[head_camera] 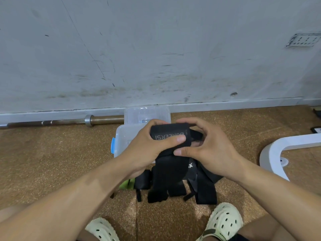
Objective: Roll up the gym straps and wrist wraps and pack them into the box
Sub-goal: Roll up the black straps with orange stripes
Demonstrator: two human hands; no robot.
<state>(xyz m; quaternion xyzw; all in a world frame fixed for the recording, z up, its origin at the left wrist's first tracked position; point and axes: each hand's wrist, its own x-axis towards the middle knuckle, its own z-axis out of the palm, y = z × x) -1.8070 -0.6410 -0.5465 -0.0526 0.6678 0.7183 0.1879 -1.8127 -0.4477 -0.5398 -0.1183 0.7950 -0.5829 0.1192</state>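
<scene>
Above the clear plastic box (121, 136), left hand (149, 146) and right hand (206, 145) both grip a half-rolled black fabric wrist wrap (169, 134); rolling continues, its tail needing winding next.

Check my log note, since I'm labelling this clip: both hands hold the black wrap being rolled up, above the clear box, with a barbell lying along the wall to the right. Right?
Nearly. The head view shows the barbell along the wall on the left, not the right. The rest holds: the left hand and right hand both grip the black wrap above the clear box.
</scene>
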